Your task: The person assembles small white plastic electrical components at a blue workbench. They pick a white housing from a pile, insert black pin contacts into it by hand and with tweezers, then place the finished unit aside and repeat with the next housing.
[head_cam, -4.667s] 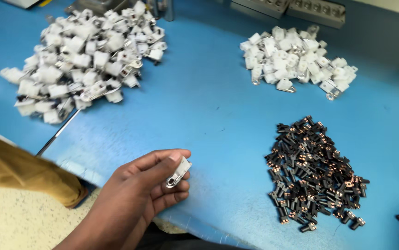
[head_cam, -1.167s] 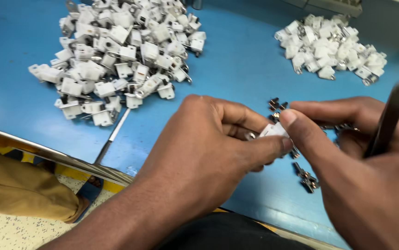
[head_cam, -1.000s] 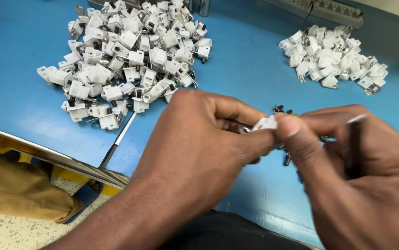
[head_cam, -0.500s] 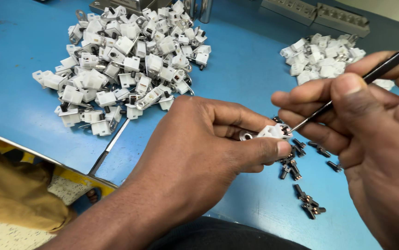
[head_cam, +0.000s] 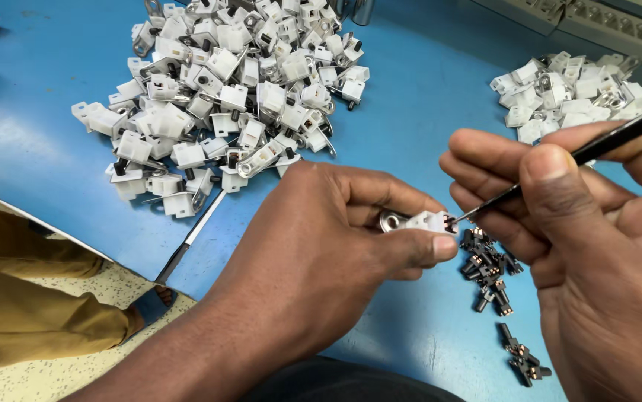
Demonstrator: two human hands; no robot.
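Where the blue table (head_cam: 425, 89) ends at the lower left, a speckled floor (head_cam: 45, 372) and a mustard-coloured trouser leg (head_cam: 30, 298) show. Upon the table's upper left lies a large heap of white plastic parts (head_cam: 224, 89). Below it, the left hand (head_cam: 321, 253) pinches a small white connector (head_cam: 425, 221) between thumb and fingers. Dark metal pieces (head_cam: 488, 272) are scattered just beneath. At right, the right hand (head_cam: 596, 253) grips thin tweezers (head_cam: 559, 167), whose tip touches the connector. A smaller white pile (head_cam: 566, 93) sits beyond.
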